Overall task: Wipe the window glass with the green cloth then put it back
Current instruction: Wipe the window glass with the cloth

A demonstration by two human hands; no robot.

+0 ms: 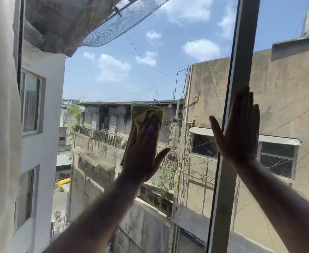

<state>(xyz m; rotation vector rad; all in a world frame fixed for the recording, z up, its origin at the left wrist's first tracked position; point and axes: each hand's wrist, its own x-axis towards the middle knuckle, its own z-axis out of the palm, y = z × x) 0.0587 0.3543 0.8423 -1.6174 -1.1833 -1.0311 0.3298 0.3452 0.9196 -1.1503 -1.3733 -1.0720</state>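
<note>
Window glass (168,70): left hand (144,152) flat pressing green cloth (146,114); right hand (241,134) spread wide on frame (241,70).

Your window glass (113,73) carries the green cloth (146,114), which your left hand (142,152) presses flat on it with straight fingers, and your right hand (241,132) lies flat on the grey frame bar (241,61) beside it.
</note>
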